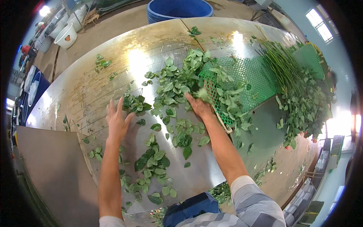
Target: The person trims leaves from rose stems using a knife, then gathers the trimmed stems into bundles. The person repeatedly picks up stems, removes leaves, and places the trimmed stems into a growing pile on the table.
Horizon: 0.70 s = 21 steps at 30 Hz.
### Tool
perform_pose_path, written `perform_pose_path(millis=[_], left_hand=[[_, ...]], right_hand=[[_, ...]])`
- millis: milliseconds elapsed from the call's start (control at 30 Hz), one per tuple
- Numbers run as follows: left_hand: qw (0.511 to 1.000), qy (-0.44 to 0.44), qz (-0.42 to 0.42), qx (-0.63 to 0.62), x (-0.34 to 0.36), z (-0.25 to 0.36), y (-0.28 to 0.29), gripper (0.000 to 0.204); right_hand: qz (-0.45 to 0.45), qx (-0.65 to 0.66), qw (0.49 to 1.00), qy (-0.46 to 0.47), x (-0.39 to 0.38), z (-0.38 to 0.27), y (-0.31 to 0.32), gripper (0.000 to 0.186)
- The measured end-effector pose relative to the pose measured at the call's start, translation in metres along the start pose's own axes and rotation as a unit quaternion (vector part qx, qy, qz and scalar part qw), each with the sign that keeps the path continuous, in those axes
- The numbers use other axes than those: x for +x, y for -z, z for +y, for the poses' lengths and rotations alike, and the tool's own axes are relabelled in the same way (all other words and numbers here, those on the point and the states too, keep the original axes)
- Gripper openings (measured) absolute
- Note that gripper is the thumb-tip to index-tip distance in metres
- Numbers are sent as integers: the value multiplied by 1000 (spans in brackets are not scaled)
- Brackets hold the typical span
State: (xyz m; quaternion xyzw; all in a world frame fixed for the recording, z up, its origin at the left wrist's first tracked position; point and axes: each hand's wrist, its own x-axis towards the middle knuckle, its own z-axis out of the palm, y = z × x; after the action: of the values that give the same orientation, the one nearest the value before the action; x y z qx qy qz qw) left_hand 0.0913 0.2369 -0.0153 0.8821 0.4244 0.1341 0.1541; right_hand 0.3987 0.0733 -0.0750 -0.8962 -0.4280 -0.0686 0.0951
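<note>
Loose green leaf sprigs [177, 81] lie heaped across the middle of a metal table. My left hand [118, 120] hovers at the left side of the heap, fingers spread, beside a small leaf cluster [135, 102]; nothing shows in it. Among leaves at the heap's right side is my right hand [201, 106], its thumb apart. Its other fingers are blurred and partly covered by a leafy tip [203, 94], so I cannot tell whether it grips it. Just right of that hand lies green plastic mesh [261, 79] with leaves on it and a pale cord along its near edge.
On the right, long-stemmed roses [302, 98] lie in a bundle, red blooms toward the edge. The metal table [102, 81] has scattered leaves and marked lines. A flat panel [53, 162] adjoins its near left. Beyond stand a blue tub [179, 9] and a white bucket [66, 36].
</note>
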Motion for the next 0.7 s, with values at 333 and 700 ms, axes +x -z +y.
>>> perform_pose_path(millis=[333,700], left_hand=[[984,-167,-65,19,41,110,-78,69],[998,44,-50,1,-397,156,-50,46]], right_hand=[[105,396,912,-28,63,-29,-18,70],[-264,603,723,211,-317,-60,72,67]])
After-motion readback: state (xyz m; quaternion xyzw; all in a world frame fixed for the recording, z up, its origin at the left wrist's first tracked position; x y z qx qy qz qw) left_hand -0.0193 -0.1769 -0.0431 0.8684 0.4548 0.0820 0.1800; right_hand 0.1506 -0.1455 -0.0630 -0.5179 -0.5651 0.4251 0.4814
